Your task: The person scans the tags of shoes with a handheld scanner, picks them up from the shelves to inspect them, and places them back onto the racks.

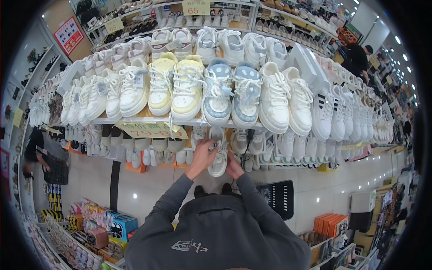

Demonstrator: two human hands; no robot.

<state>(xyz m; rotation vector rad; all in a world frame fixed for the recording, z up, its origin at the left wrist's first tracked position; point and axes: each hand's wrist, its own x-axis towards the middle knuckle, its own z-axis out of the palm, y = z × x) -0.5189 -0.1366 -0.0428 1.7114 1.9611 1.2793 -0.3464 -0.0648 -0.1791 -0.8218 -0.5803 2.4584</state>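
Observation:
A white-and-grey sneaker [218,165] is held toe toward me, just in front of the lower shelf. My left hand [203,156] has its fingers closed over the sneaker's left side and upper opening. At the shoe's right side is my right hand [234,166], its fingers partly hidden behind the shoe as it grips the edge. Directly above hang the toes of a blue-and-white pair of sneakers [245,94] on the top shelf, beside a yellow-and-white pair [186,87]. Grey sneakers [239,140] stand on the lower shelf to the right of my hands.
A yellow price sign [150,130] hangs on the shelf's front edge. Beside my legs on the floor stands a black slotted basket [281,198]. Shoe boxes [122,225] are behind me at left. One person [33,148] is at far left, another [357,58] at upper right.

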